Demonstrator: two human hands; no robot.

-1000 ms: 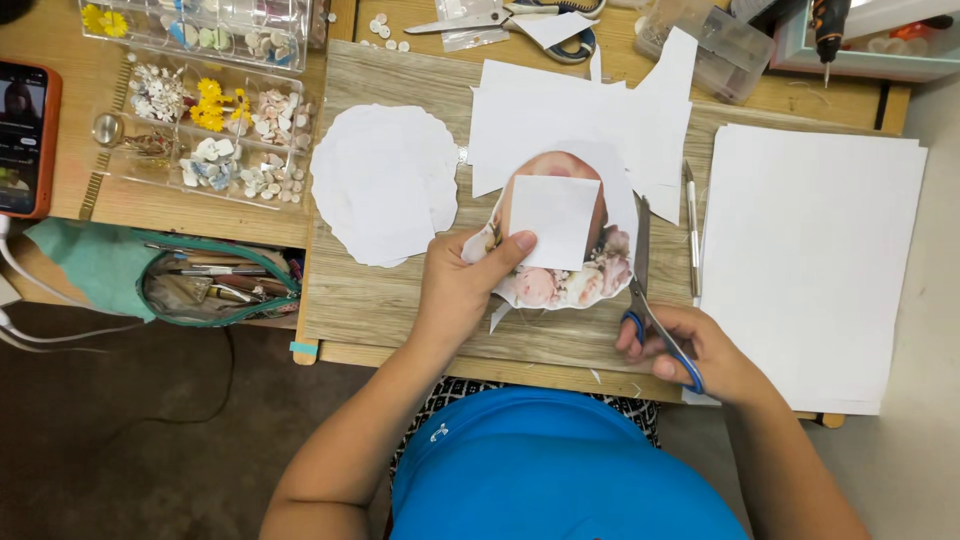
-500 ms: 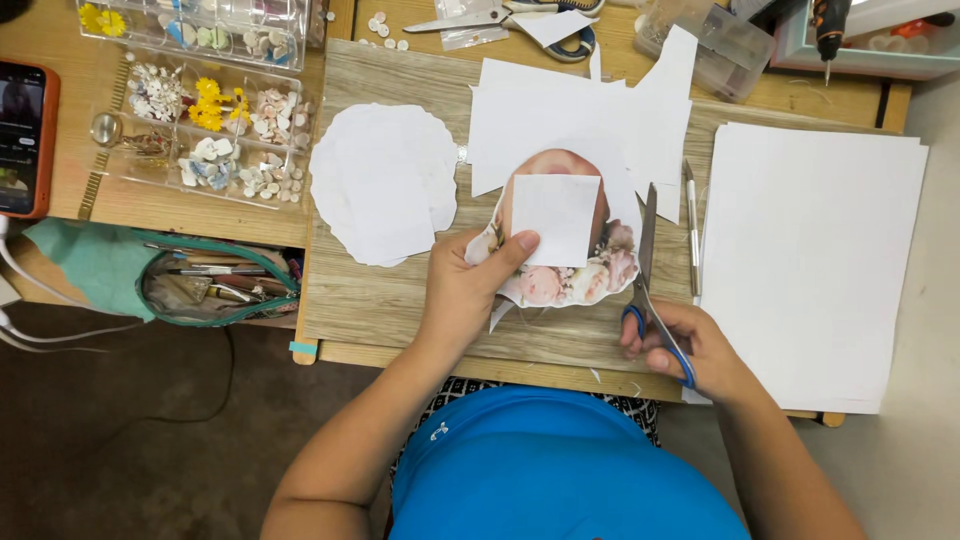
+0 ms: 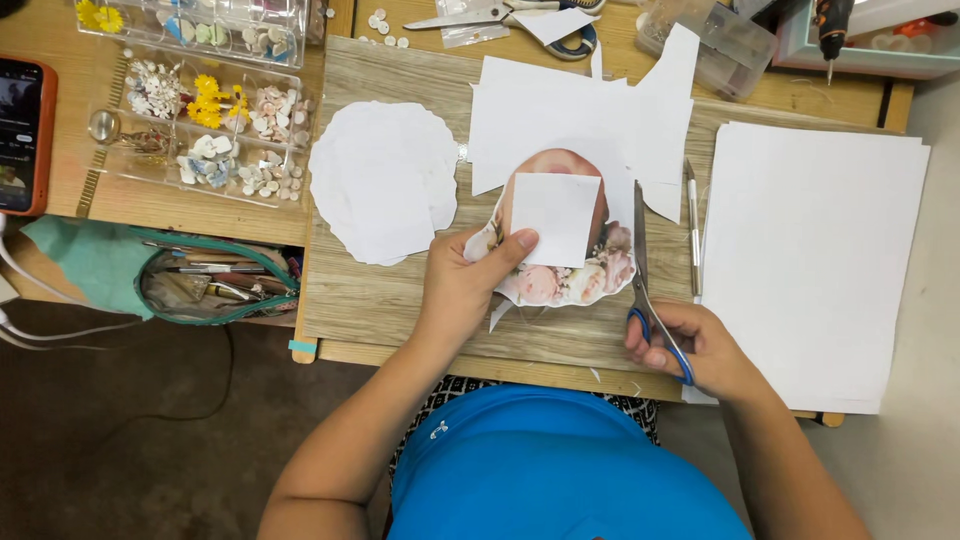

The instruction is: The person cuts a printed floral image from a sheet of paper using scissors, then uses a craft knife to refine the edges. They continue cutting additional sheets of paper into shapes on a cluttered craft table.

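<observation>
My left hand [image 3: 462, 290] is pinching the flower picture [image 3: 560, 262] with thumb on top, while my right hand [image 3: 690, 350] fingers are curling through the scissors [image 3: 645, 280] beside it.

Left hand [image 3: 462, 290] pinching with thumb extended, right hand [image 3: 695, 350] fingers curled closed, both forearms forward

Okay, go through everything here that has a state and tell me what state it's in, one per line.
Left hand: pinching the printed picture cutout.
Right hand: gripping the blue-handled scissors, blades shut, alongside the cutout.
Phone: screen lit.
Teal pouch: unzipped, tools showing.
Second scissors: lying partly open.
Bead organiser: filled.
</observation>
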